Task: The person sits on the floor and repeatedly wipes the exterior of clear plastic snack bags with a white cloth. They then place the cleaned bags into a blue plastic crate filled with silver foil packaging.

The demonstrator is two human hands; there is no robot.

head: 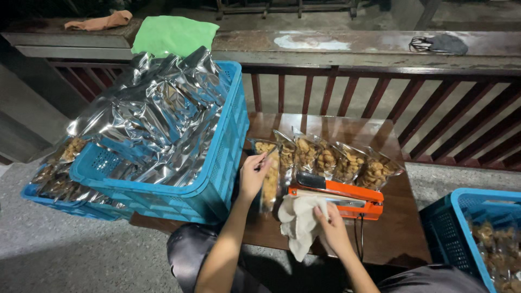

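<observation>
Left hand (253, 176) pinches top edge of snack bag (269, 172), upright on table (401, 239) beside sealer (339, 196). Right hand (332, 230) grips cloth (297, 220) at sealer's front. Bag likely light, slick film, contents brittle; hold by top seam, not belly.

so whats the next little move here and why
Probably slide the pouch's open top between the sealer's jaws. The left hand pinches the top of a clear snack pouch just left of the orange heat sealer, while the right hand rests on a cloth at its front, ready to press.
</observation>
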